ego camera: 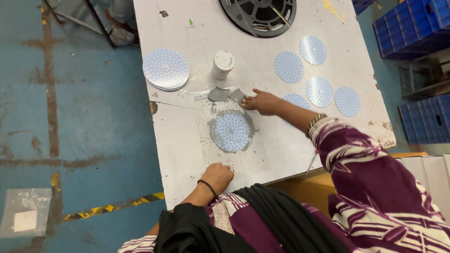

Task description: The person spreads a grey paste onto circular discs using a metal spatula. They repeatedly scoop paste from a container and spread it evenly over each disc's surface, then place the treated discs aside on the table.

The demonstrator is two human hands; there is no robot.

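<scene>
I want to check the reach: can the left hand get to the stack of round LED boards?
Probably yes: the left hand rests at the table edge, and bare tabletop lies between it and the stack of round LED boards.

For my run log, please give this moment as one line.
left hand: fist on white table | right hand: touching grey paste smear | round dotted white disc: between hands

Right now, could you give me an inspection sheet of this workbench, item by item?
Surface: white worktable, scuffed, smeared grey near the middle.
Job's things: round dotted disc on a grey patch; grey scraper piece at the right hand's fingertips.
Clutter: stack of discs, white tub, five loose discs, black reel.
Hands: right hand reaching to the scraper; left hand fisted on the table edge.
Cables: nothing seen.
Surroundings: blue floor, blue crates, plastic bag.
</scene>
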